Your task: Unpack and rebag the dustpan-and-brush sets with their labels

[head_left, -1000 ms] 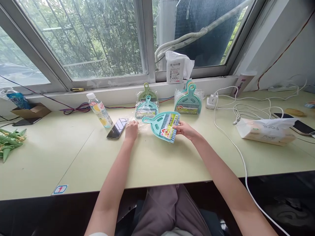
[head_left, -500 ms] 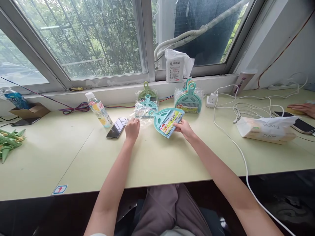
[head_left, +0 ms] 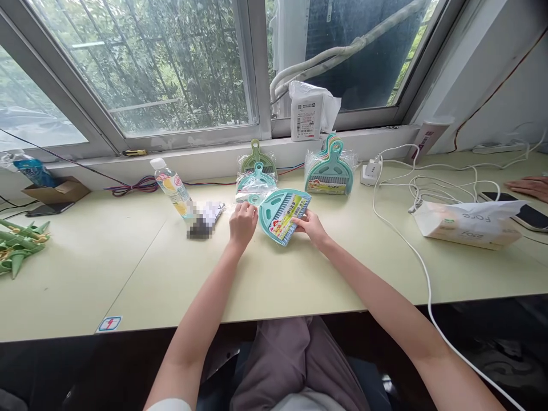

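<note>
A teal mini dustpan and brush set (head_left: pixel 274 212) with a yellow printed label is held tilted above the table. My right hand (head_left: pixel 313 227) grips its bristle edge at the right, thumb over the label. Closed at the handle end is my left hand (head_left: pixel 243 224); whether its fingers hold the handle or the clear wrapper is partly hidden. Just behind stand a wrapped teal set (head_left: pixel 257 177) and a green dustpan set (head_left: pixel 256 155). To the right, against the sill, leans a stack of wrapped dustpan sets (head_left: pixel 329 171).
Left of my hands are a drink bottle (head_left: pixel 172 187) and a blurred-out phone (head_left: pixel 205 221). A tissue pack (head_left: pixel 468 224) and white cables (head_left: pixel 398 237) lie to the right. Another person's hand (head_left: pixel 531 186) rests at the far right. Woven green leaf pieces (head_left: pixel 21 245) lie far left.
The held dustpan set has shifted slightly left and down. My left hand has moved right, from the stretched plastic wrapper to the handle end.
</note>
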### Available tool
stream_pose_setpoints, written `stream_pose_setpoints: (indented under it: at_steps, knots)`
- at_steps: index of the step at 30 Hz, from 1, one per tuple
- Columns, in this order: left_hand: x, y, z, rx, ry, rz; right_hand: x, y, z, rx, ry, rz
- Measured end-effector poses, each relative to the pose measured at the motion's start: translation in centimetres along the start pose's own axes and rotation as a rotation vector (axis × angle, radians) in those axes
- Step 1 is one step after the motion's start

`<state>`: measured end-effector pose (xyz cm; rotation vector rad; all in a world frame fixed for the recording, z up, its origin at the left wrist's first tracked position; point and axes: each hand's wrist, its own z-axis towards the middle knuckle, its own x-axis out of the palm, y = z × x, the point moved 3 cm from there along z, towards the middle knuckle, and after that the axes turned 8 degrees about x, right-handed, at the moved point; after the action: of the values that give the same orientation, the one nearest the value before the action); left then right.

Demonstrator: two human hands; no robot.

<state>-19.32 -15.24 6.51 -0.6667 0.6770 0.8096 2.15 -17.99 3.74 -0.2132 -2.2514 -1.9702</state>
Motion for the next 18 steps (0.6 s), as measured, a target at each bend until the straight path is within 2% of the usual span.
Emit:
stream_pose_setpoints:
  at_steps: [3,6,10,14,16,18]
  knots:
    - [0.1,-0.6,0.1,0.021,-0.058,-0.123,0.2,-0.3,-0.1,-0.037,-0.036,0.028]
    - [0.3,-1.2,0.1,0.061,-0.103,-0.244,0.6,-0.4,-0.2,-0.042,0.031,0.02]
    - [0.6,-2.0,-0.1,0.094,-0.071,-0.403,1.2,-0.5,-0.3,-0.055,0.123,-0.021]
    - [0.3,-3.1,-0.3,0.113,-0.067,-0.483,1.2,-0.4,-0.3,-0.093,0.071,0.007]
    - [-0.1,-3.4,-0.4,0.066,-0.145,-0.513,0.9,-0.2,-0.3,-0.121,0.04,0.04]
    - [-0.6,-3.3,-0.5,-0.067,-0.318,-0.569,0.7,0.0,-0.2,-0.147,0.031,0.064]
